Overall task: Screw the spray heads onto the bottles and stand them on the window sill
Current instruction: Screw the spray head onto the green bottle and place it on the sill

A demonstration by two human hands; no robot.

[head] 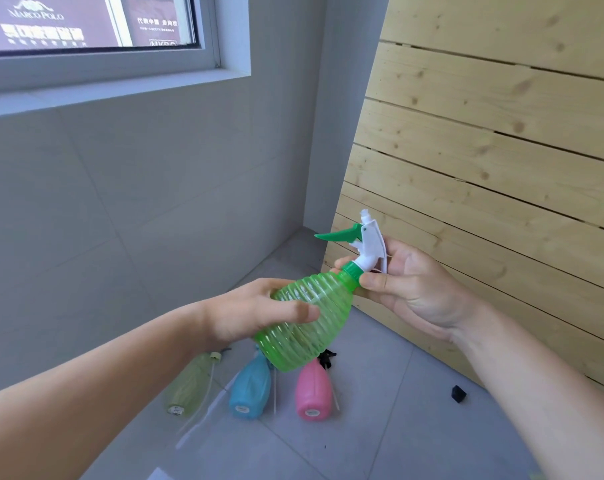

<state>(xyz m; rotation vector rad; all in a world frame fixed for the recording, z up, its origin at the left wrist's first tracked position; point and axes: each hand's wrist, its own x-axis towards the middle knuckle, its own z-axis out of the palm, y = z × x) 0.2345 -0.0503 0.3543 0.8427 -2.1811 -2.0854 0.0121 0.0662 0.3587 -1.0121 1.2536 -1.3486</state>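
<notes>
Bottle (307,323) centre frame, left hand (259,311) clasps body; right hand (415,289) pinches collar (352,270): keep spray head (368,242) straight, twist until snug.

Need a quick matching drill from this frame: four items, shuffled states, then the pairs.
Items:
1. green bottle
2. pink bottle
3. blue bottle
4. small black piece

States:
A. lying on the floor between two other bottles
B. held up in both hands, spray head on its neck
C. alone on the floor near the wooden panel
D. lying on the floor, rightmost of three bottles

Pairs: 1-B, 2-D, 3-A, 4-C
</notes>
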